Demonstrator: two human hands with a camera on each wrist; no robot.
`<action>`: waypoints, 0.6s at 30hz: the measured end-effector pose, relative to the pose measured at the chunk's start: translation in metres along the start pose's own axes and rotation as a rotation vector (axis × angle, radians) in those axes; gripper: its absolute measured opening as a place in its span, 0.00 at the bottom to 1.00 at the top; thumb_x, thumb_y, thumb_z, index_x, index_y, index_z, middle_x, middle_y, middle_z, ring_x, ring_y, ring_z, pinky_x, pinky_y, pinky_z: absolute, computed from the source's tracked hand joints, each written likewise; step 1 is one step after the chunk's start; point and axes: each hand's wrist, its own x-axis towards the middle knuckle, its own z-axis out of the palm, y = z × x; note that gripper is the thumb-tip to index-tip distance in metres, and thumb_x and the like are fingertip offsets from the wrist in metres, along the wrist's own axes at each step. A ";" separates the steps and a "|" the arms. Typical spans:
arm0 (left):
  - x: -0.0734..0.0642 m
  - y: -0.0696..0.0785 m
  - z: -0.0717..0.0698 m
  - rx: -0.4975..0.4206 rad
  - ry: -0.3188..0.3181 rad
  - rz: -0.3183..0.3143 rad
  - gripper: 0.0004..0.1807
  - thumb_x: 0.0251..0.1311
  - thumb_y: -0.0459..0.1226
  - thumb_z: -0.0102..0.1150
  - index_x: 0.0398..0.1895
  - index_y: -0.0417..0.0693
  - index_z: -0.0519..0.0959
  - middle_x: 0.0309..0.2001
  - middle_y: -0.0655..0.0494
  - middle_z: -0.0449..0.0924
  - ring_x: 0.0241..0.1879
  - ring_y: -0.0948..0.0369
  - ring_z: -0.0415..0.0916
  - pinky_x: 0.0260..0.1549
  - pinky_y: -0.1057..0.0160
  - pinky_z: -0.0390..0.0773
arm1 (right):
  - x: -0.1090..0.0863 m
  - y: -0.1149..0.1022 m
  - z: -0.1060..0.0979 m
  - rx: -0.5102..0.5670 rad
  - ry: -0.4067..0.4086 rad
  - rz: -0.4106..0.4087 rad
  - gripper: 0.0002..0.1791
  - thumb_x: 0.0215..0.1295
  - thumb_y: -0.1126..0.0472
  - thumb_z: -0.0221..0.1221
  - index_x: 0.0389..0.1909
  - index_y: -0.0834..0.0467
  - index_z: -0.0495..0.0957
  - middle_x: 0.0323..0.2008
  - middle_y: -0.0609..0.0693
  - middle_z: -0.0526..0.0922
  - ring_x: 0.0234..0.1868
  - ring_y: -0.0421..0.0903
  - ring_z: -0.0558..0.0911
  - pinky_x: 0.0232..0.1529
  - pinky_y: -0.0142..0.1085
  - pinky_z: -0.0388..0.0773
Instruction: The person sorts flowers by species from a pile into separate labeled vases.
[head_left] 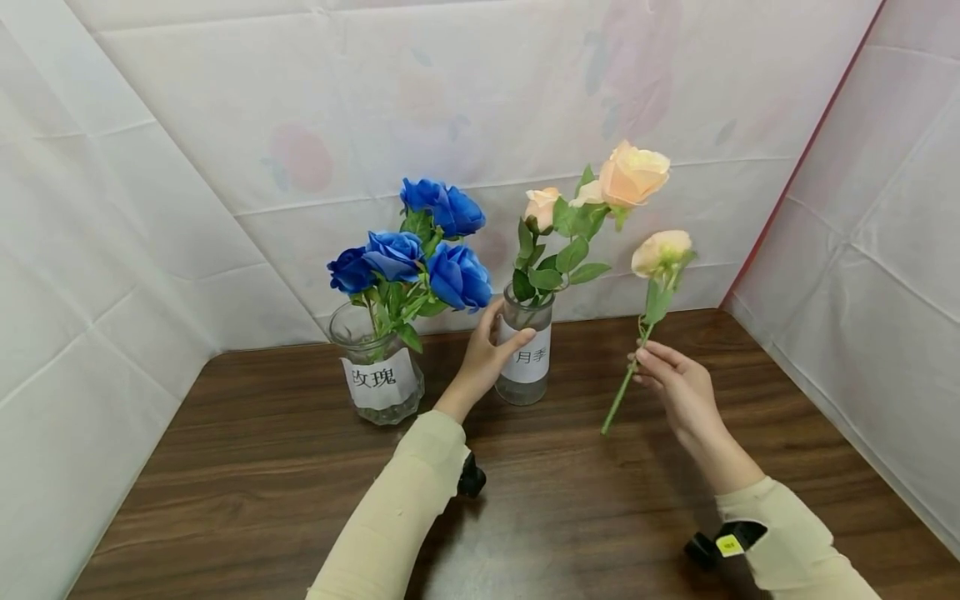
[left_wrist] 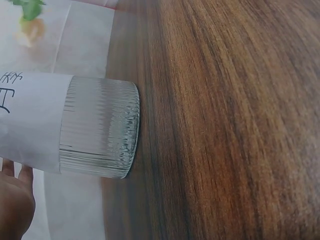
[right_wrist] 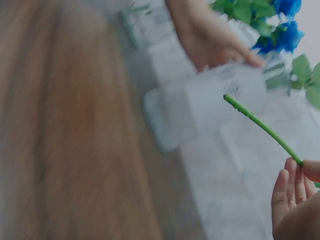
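Observation:
My left hand [head_left: 482,357] holds the narrow glass vase [head_left: 523,392] round its side, thumb across the front by the white label; some fingers are hidden behind it. Peach roses [head_left: 633,173] with green leaves stand in this vase. To the right, my right hand [head_left: 678,392] pinches the green stem of a single peach rose [head_left: 663,254] between thumb and fingers, held tilted above the table with the bloom up. In the right wrist view the cut end of the stem [right_wrist: 262,125] points toward the vase, apart from it in the head view.
A wider glass jar [head_left: 386,400] with a white label stands left of the vase, holding several blue roses [head_left: 459,277]. Both stand on a dark wood-grain table [head_left: 540,517]. White cloth [head_left: 225,75] hangs behind and at both sides.

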 end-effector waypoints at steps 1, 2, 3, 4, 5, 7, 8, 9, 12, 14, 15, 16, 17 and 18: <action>0.000 0.000 0.000 -0.002 0.000 0.004 0.35 0.66 0.42 0.62 0.74 0.58 0.61 0.69 0.55 0.64 0.66 0.57 0.63 0.64 0.49 0.66 | 0.001 -0.004 0.006 0.039 0.001 -0.023 0.08 0.68 0.63 0.63 0.46 0.58 0.81 0.36 0.46 0.87 0.38 0.38 0.85 0.43 0.31 0.82; 0.000 0.000 0.000 -0.003 0.000 0.005 0.35 0.66 0.42 0.62 0.74 0.58 0.61 0.68 0.55 0.64 0.66 0.57 0.63 0.64 0.49 0.66 | 0.002 -0.008 0.011 0.078 0.002 -0.045 0.06 0.68 0.64 0.63 0.44 0.57 0.82 0.36 0.47 0.87 0.37 0.39 0.85 0.42 0.31 0.82; 0.000 0.000 0.000 -0.005 0.000 0.010 0.34 0.67 0.41 0.62 0.74 0.58 0.61 0.68 0.55 0.64 0.66 0.57 0.64 0.64 0.49 0.67 | 0.003 -0.012 0.017 0.126 0.007 -0.066 0.04 0.67 0.65 0.63 0.41 0.57 0.83 0.35 0.48 0.87 0.36 0.40 0.85 0.41 0.30 0.82; -0.002 0.005 -0.001 -0.010 -0.011 0.005 0.34 0.67 0.41 0.62 0.74 0.57 0.61 0.68 0.54 0.64 0.66 0.56 0.64 0.64 0.49 0.66 | 0.004 -0.017 0.023 0.172 0.012 -0.087 0.04 0.66 0.65 0.63 0.40 0.57 0.83 0.34 0.49 0.87 0.35 0.40 0.85 0.41 0.30 0.83; -0.003 0.005 -0.001 -0.010 -0.011 0.008 0.34 0.67 0.41 0.62 0.74 0.56 0.61 0.68 0.54 0.65 0.65 0.56 0.64 0.64 0.49 0.67 | 0.005 -0.022 0.029 0.211 0.019 -0.108 0.03 0.66 0.66 0.64 0.39 0.58 0.83 0.34 0.50 0.87 0.35 0.41 0.85 0.41 0.30 0.83; -0.003 0.005 -0.001 -0.010 -0.011 0.010 0.34 0.67 0.41 0.62 0.74 0.56 0.61 0.68 0.54 0.65 0.65 0.56 0.65 0.63 0.49 0.68 | 0.007 -0.032 0.041 0.286 0.036 -0.153 0.03 0.65 0.67 0.65 0.38 0.61 0.82 0.34 0.52 0.86 0.33 0.42 0.85 0.40 0.30 0.83; -0.003 0.005 -0.001 -0.011 -0.011 0.009 0.34 0.67 0.40 0.62 0.74 0.56 0.61 0.67 0.54 0.65 0.65 0.56 0.65 0.63 0.49 0.68 | 0.009 -0.037 0.047 0.322 0.042 -0.175 0.03 0.64 0.67 0.65 0.37 0.63 0.82 0.34 0.53 0.86 0.33 0.42 0.85 0.39 0.30 0.83; -0.003 0.005 0.000 -0.012 -0.011 0.009 0.34 0.67 0.40 0.62 0.74 0.56 0.61 0.67 0.53 0.65 0.64 0.56 0.65 0.63 0.49 0.68 | 0.010 -0.043 0.053 0.350 0.049 -0.198 0.04 0.64 0.68 0.65 0.37 0.64 0.81 0.33 0.53 0.86 0.32 0.43 0.84 0.38 0.30 0.83; 0.000 0.000 0.000 -0.008 0.000 0.015 0.34 0.67 0.40 0.62 0.74 0.56 0.61 0.67 0.54 0.66 0.65 0.57 0.66 0.62 0.50 0.68 | 0.015 -0.056 0.068 0.394 0.059 -0.265 0.04 0.65 0.69 0.64 0.37 0.66 0.80 0.34 0.56 0.85 0.32 0.44 0.84 0.36 0.31 0.83; 0.000 0.000 0.000 -0.008 -0.001 0.019 0.34 0.67 0.40 0.63 0.74 0.55 0.61 0.67 0.53 0.66 0.65 0.56 0.66 0.63 0.49 0.68 | 0.018 -0.062 0.077 0.401 0.070 -0.314 0.03 0.66 0.69 0.63 0.37 0.66 0.80 0.34 0.56 0.85 0.32 0.45 0.84 0.35 0.31 0.83; 0.000 0.000 0.000 -0.007 -0.001 0.020 0.34 0.66 0.40 0.63 0.74 0.54 0.61 0.67 0.53 0.66 0.65 0.56 0.65 0.63 0.49 0.68 | 0.020 -0.064 0.081 0.395 0.080 -0.340 0.03 0.66 0.70 0.62 0.37 0.66 0.80 0.34 0.56 0.85 0.33 0.45 0.84 0.35 0.31 0.83; 0.000 0.000 0.000 -0.006 -0.001 0.022 0.35 0.66 0.40 0.63 0.74 0.54 0.61 0.67 0.53 0.66 0.66 0.56 0.65 0.64 0.49 0.67 | 0.022 -0.066 0.085 0.391 0.090 -0.365 0.03 0.66 0.70 0.62 0.37 0.66 0.80 0.33 0.55 0.86 0.33 0.45 0.84 0.35 0.31 0.83; 0.000 0.000 0.000 -0.005 0.000 0.023 0.35 0.66 0.40 0.63 0.74 0.53 0.61 0.68 0.52 0.66 0.66 0.55 0.65 0.64 0.49 0.67 | 0.024 -0.067 0.088 0.389 0.098 -0.388 0.03 0.66 0.70 0.62 0.38 0.67 0.79 0.33 0.55 0.85 0.33 0.45 0.84 0.35 0.31 0.83; 0.000 -0.001 0.000 -0.004 0.000 0.022 0.35 0.66 0.40 0.63 0.74 0.53 0.61 0.68 0.52 0.66 0.67 0.55 0.64 0.64 0.48 0.66 | 0.026 -0.068 0.091 0.382 0.109 -0.415 0.04 0.66 0.70 0.62 0.38 0.67 0.79 0.33 0.56 0.86 0.33 0.45 0.84 0.35 0.31 0.83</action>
